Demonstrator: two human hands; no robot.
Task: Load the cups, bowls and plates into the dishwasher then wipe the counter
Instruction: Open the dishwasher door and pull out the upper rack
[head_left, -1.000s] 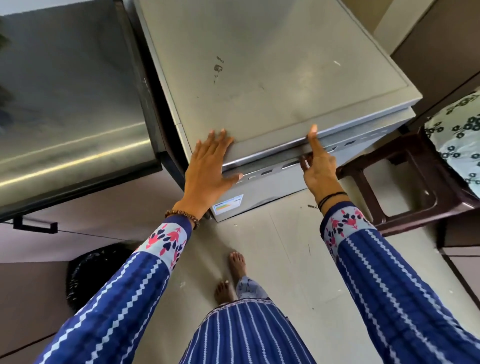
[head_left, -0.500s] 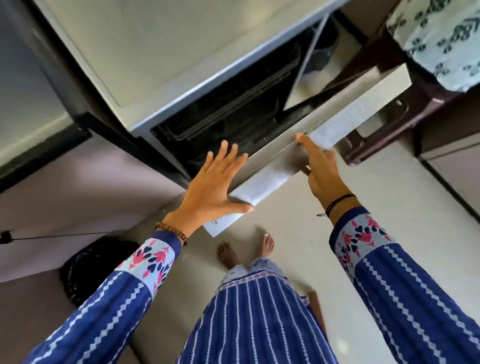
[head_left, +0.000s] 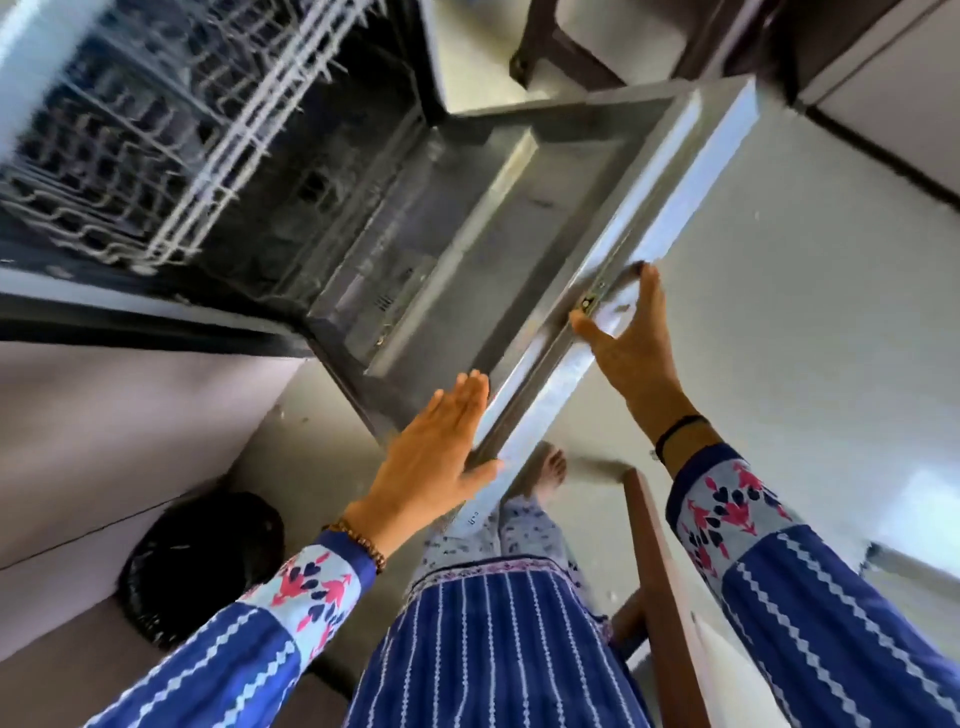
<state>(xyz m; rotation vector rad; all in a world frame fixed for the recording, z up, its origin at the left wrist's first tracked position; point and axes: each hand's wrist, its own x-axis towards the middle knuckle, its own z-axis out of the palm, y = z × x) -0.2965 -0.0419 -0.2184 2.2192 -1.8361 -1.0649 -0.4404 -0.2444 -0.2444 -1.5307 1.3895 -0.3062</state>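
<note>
The dishwasher door (head_left: 519, 218) now hangs lower, baring one wire rack (head_left: 156, 130). Two hands meet its edge: left hand (head_left: 431, 462) flat, fingers straight; right hand (head_left: 631, 343) pinching it.

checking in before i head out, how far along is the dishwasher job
Done: the dishwasher door is open and lowered. In hand: the left hand lies flat on its top edge, and the right hand grips it. Left: the racks look empty, though blurred, so all loading and wiping remain.
</note>
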